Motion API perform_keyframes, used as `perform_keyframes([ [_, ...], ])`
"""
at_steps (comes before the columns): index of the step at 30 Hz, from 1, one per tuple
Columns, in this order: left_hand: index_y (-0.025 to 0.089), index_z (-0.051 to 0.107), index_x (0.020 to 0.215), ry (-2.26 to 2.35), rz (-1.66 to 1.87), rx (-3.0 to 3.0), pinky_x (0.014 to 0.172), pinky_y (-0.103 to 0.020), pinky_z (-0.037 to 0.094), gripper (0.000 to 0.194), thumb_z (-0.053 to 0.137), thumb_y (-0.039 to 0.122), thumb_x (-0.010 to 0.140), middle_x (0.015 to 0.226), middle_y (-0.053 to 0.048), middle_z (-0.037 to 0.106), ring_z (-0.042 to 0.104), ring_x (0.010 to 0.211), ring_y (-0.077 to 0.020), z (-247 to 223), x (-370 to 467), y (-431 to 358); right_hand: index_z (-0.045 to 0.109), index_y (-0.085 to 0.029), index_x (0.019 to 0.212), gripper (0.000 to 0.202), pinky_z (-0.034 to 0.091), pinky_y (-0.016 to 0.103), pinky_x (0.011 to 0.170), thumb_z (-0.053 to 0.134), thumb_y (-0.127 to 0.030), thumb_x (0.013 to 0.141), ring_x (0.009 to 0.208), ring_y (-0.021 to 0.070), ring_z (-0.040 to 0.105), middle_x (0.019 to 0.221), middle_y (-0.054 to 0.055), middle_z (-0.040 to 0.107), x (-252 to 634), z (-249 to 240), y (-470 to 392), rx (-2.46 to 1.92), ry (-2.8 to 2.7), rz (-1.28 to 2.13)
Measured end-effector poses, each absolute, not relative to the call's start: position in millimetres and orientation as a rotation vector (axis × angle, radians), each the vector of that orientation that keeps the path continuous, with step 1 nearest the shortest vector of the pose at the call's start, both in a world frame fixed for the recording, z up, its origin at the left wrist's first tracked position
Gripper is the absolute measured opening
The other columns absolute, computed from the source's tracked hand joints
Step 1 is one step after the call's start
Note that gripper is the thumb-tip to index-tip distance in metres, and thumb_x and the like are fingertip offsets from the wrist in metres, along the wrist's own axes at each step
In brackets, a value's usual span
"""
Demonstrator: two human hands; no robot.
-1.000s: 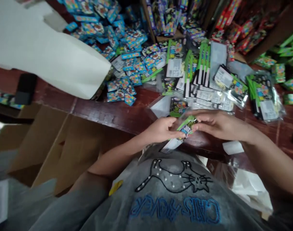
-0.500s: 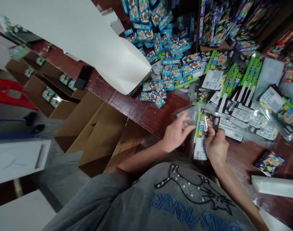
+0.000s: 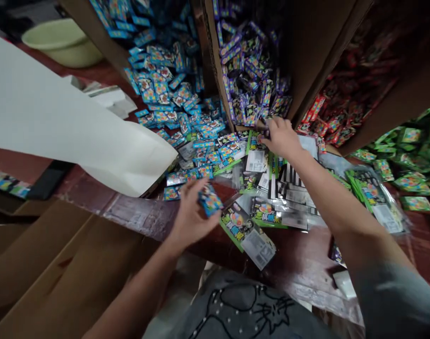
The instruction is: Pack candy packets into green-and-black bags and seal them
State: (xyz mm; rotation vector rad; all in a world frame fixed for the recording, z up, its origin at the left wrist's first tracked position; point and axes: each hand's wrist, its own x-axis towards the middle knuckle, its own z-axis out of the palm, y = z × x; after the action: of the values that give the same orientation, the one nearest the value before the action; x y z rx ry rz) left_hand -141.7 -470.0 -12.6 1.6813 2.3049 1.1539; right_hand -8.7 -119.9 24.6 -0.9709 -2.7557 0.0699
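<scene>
My left hand [image 3: 191, 215] is closed on a small blue packet [image 3: 210, 200], held between thumb and fingers above the table's front edge. My right hand [image 3: 280, 136] reaches to the front of the box of purple packets [image 3: 252, 89]; its fingers are bent, and what they hold, if anything, is too small to make out. Between my hands a clear bag with a black and green card [image 3: 248, 233] lies flat on the table. Behind it are several more such bags [image 3: 266, 212]. Loose blue packets [image 3: 179, 115] are heaped beyond my left hand.
Boxes of red packets [image 3: 342, 113] and green packets [image 3: 412, 160] are at the right. A large white sheet [image 3: 77, 127] curves over the table at the left, with a pale basin [image 3: 61, 42] behind. Brown cartons [image 3: 42, 263] stand at the lower left.
The view has shifted towards the boxes. Both hands have left the bag they were at; my left hand now has a blue packet and my right hand has reached forward to the purple packets.
</scene>
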Motion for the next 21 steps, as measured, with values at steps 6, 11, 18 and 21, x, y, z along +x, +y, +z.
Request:
perform_keyframes([
  [6,0.020,0.053,0.150,1.417,1.054,2.006,0.120,-0.050,0.054,0.071,0.080,0.046,0.090,0.151,-0.018,0.058,0.059,0.143,-0.0331,-13.6,-35.1,-413.6,0.043,-0.007,0.162,0.092,0.037,0.070,0.124,0.080,-0.035,0.083,0.159,0.0493,0.034,0.175,0.030,0.035,-121.7,16.1,-69.9,-1.017,-2.862,0.167],
  [11,0.009,0.051,0.155,1.202,0.676,2.254,0.127,-0.053,0.047,0.077,0.073,0.053,0.096,0.152,-0.023,0.060,0.057,0.145,-0.0358,-43.7,-7.9,-397.1,0.049,-0.003,0.152,0.089,0.034,0.068,0.124,0.080,-0.048,0.081,0.152,0.0511,0.038,0.162,0.031,0.044,-85.4,31.7,-79.3,-0.973,-2.737,0.180],
  [18,0.012,0.066,0.138,1.087,0.427,2.528,0.124,-0.053,0.047,0.074,0.077,0.068,0.091,0.146,-0.016,0.068,0.061,0.137,-0.0345,-22.0,-21.2,-389.4,0.062,-0.016,0.136,0.076,0.057,0.049,0.102,0.086,-0.058,0.077,0.116,0.0327,0.061,0.124,0.013,0.062,157.7,59.1,-177.3,-0.646,-3.030,0.842],
  [21,0.019,0.074,0.109,1.177,0.662,2.658,0.098,-0.046,0.055,0.047,0.065,0.065,0.102,0.127,-0.010,0.076,0.066,0.115,-0.0288,3.8,-37.9,-338.1,0.067,-0.013,0.139,0.087,0.058,0.053,0.102,0.093,-0.060,0.071,0.124,0.0396,0.063,0.134,0.019,0.066,233.3,33.8,-248.7,-0.812,-3.188,0.832],
])
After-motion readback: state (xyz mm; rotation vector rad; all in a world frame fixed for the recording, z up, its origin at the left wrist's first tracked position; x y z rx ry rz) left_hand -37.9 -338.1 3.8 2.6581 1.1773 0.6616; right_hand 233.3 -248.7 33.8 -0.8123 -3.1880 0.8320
